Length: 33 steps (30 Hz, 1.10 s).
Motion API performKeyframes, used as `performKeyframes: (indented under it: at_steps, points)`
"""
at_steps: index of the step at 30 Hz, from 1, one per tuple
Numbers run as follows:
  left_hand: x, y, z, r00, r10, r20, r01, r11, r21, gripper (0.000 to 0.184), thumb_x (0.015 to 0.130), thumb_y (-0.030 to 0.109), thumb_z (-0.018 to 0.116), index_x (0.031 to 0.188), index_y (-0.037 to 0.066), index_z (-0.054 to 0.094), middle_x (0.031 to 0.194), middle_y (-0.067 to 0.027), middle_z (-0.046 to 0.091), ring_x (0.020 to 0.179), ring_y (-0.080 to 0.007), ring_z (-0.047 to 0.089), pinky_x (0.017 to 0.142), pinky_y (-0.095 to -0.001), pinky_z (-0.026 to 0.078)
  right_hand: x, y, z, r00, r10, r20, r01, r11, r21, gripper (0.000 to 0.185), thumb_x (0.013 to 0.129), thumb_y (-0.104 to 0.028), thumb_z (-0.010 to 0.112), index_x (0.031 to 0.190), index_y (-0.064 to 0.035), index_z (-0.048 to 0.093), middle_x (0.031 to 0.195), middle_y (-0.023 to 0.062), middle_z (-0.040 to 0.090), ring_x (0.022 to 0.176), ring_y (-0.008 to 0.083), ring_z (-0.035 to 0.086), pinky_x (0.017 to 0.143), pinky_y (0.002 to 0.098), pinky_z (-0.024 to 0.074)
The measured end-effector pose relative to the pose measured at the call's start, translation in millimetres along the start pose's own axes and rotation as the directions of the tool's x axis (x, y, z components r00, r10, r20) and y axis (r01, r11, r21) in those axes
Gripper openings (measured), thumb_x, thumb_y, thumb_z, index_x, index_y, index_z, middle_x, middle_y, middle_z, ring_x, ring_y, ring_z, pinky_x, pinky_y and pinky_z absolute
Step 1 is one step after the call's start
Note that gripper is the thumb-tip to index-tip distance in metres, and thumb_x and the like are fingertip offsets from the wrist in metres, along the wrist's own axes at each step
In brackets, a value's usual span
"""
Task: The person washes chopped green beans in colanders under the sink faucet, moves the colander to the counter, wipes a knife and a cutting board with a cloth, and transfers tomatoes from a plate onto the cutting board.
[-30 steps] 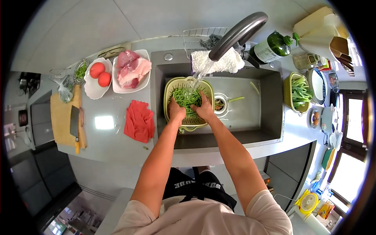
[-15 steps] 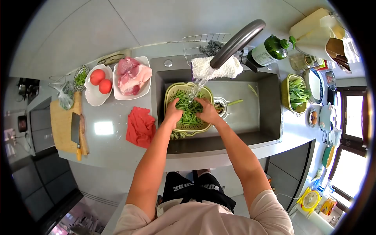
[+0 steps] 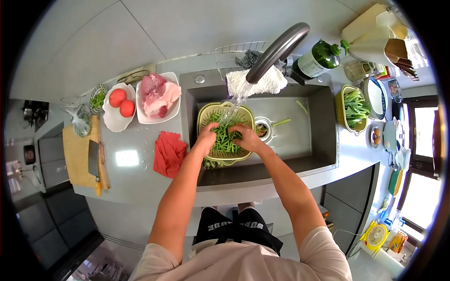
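Cut green beans point(image 3: 226, 143) lie in a yellow-green colander point(image 3: 204, 112) set in the left part of the sink point(image 3: 290, 150). Water from the dark faucet point(image 3: 281, 49) runs down onto the beans near the back rim. My left hand point(image 3: 205, 139) is in the colander from the left, fingers curled into the beans. From the right, my right hand point(image 3: 247, 136) reaches in likewise, its fingers bent around some beans. The fingertips of both are partly hidden among the pieces. Under the colander's front edge, more green pieces point(image 3: 212, 164) show.
Left of the sink are a red cloth point(image 3: 169, 154), a bowl of raw meat point(image 3: 158, 98), tomatoes point(image 3: 118, 98) and a cleaver point(image 3: 93, 159) on a cutting board point(image 3: 77, 154). At right stand a basket of greens point(image 3: 355, 110) and a green bottle point(image 3: 319, 58).
Both hands have shifted slightly among the beans; the fingers are more bent and the beans lie lower toward the colander's front. The view has tilted a little.
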<state>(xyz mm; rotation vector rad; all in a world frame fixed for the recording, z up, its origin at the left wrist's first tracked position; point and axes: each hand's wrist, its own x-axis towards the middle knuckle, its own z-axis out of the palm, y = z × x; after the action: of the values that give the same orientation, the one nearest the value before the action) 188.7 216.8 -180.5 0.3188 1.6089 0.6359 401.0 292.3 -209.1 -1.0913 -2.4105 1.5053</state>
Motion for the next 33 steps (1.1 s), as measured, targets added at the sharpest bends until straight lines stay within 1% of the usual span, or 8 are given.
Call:
performKeyframes:
  at_steps: [3, 7, 11, 14, 18, 19, 24, 33]
  points:
    - [52, -28, -6, 0.99, 0.134, -0.052, -0.133, 0.991, 0.019, 0.08, 0.089, -0.007, 0.039, 0.162, 0.024, 0.029, 0.162, -0.0138, 0.036, 0.142, -0.0352, 0.042, 0.102, -0.0567, 0.045, 6, -17, -9, 0.982, 0.186, -0.01, -0.186, 0.982, -0.015, 0.094, 0.071, -0.03, 0.089, 0.151, -0.0117, 0.043, 0.148, 0.0253, 0.048, 0.138, 0.0409, 0.046, 0.116, 0.0434, 0.0394]
    - [22, 13, 17, 0.989, -0.102, -0.104, 0.113, 0.988, 0.105, 0.098, 0.088, -0.009, 0.052, 0.164, 0.038, 0.011, 0.167, -0.0128, 0.027, 0.143, -0.0356, 0.039, 0.092, -0.0533, 0.05, 36, -4, 23, 0.947, 0.303, -0.103, -0.311, 0.947, -0.076, 0.111, 0.067, -0.041, 0.093, 0.156, -0.0125, 0.033, 0.151, 0.0303, 0.041, 0.143, 0.0444, 0.038, 0.118, 0.0452, 0.0364]
    - [33, -6, 14, 0.999, 0.04, -0.014, -0.039, 0.997, 0.073, 0.065, 0.084, -0.013, 0.059, 0.14, 0.018, 0.054, 0.124, -0.0103, 0.063, 0.099, -0.0238, 0.061, 0.074, -0.0418, 0.051, 43, 8, 31, 0.96, 0.279, -0.015, -0.279, 0.96, -0.026, 0.083, 0.071, -0.027, 0.091, 0.142, -0.0126, 0.051, 0.148, 0.0254, 0.048, 0.139, 0.0436, 0.043, 0.113, 0.0468, 0.0413]
    - [45, -31, 5, 0.945, 0.319, 0.078, -0.327, 0.935, 0.136, 0.04, 0.085, -0.013, 0.059, 0.119, 0.007, 0.062, 0.111, -0.0047, 0.062, 0.095, -0.017, 0.06, 0.072, -0.0332, 0.052, 22, -12, 10, 0.989, 0.144, -0.029, -0.143, 0.989, 0.019, 0.06, 0.075, -0.014, 0.086, 0.13, -0.0147, 0.061, 0.143, 0.0214, 0.053, 0.13, 0.0422, 0.053, 0.108, 0.0457, 0.0468]
    - [1, -7, 0, 0.981, 0.187, 0.042, -0.191, 0.972, 0.134, 0.05, 0.077, -0.017, 0.059, 0.121, 0.006, 0.066, 0.12, -0.0078, 0.063, 0.107, -0.0191, 0.061, 0.08, -0.0299, 0.053, -4, -24, 0, 0.992, -0.071, -0.1, 0.075, 0.996, 0.042, 0.048, 0.074, -0.002, 0.079, 0.12, -0.012, 0.068, 0.137, 0.0169, 0.058, 0.128, 0.0369, 0.056, 0.107, 0.042, 0.0486]
    - [3, -13, -4, 0.932, 0.36, 0.048, -0.349, 0.854, 0.386, 0.072, 0.073, -0.014, 0.066, 0.14, 0.009, 0.058, 0.142, -0.0161, 0.052, 0.127, -0.0303, 0.055, 0.097, -0.0343, 0.05, -7, -29, 1, 0.998, -0.019, -0.054, 0.016, 0.998, -0.066, 0.062, 0.073, -0.007, 0.082, 0.129, -0.0156, 0.059, 0.142, 0.0197, 0.05, 0.13, 0.041, 0.052, 0.108, 0.0444, 0.0466]
    - [7, -29, 15, 0.971, 0.239, -0.004, -0.155, 0.64, 0.752, 0.125, 0.066, 0.002, 0.086, 0.164, 0.019, 0.009, 0.164, -0.031, 0.011, 0.148, -0.048, 0.028, 0.117, -0.0434, 0.038, -2, -15, 46, 0.961, 0.271, 0.06, -0.227, 0.891, -0.393, 0.125, 0.063, -0.033, 0.094, 0.161, -0.0282, 0.016, 0.161, 0.0314, 0.016, 0.14, 0.059, 0.032, 0.116, 0.0576, 0.0362]
    - [31, -37, 9, 0.889, 0.433, -0.148, -0.332, 0.832, 0.445, 0.06, 0.075, -0.003, 0.077, 0.131, 0.006, 0.059, 0.132, -0.0191, 0.06, 0.122, -0.039, 0.058, 0.101, -0.0421, 0.048, 16, 1, 21, 0.967, 0.152, -0.203, -0.171, 0.982, -0.081, 0.079, 0.07, -0.018, 0.088, 0.142, -0.0218, 0.056, 0.146, 0.0304, 0.049, 0.133, 0.0433, 0.052, 0.109, 0.0453, 0.0469]
